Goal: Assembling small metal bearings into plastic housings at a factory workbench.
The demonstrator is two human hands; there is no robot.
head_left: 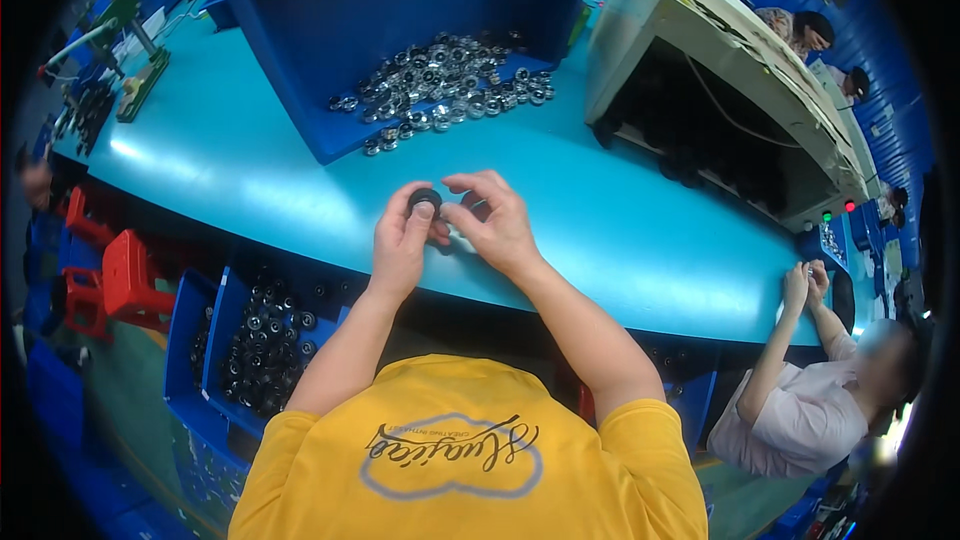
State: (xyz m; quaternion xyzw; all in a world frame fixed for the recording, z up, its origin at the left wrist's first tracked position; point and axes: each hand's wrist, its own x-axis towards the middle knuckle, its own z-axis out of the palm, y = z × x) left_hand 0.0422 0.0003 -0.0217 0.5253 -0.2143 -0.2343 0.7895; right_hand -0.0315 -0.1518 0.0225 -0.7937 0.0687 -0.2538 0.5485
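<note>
My left hand is closed on a small black wheel, its thumb pressed on the wheel's face, above the near edge of the turquoise table. Just to the right is my right hand, its fingers bent and its thumb tip close beside the wheel. Whatever the curled fingers of that hand hold, if anything, is too small and hidden to make out. Beyond both hands, many shiny metal-and-black round parts lie in and spill out of a large tilted blue bin.
A cream-coloured machine housing with a dark opening stands at the right. Blue crates of black wheels sit below the table at left, near red stools. A green hand press stands far left. A co-worker works at the right.
</note>
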